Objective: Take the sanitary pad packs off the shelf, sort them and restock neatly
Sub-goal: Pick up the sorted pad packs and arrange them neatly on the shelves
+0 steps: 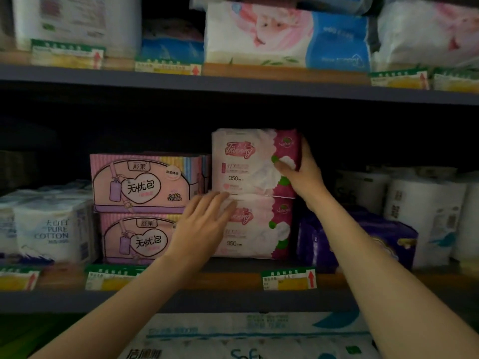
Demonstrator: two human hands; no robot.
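Right hand [302, 174] grips upper white-and-magenta soft plastic pad pack [255, 161], stacked on its twin [256, 226]; left hand [204, 224], fingers straight, rests flat on the lower twin.

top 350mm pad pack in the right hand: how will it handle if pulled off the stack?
The top pad pack is probably soft and light: its film wrapper looks puffy and wrinkled. The right hand grips one end only, so it may sag. Glossy film could slide easily over the lower pack, which the left hand touches.

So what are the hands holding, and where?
Right hand grips the upper white-and-magenta pad pack by its right end. Left hand lies flat on the lower pack, holding nothing.
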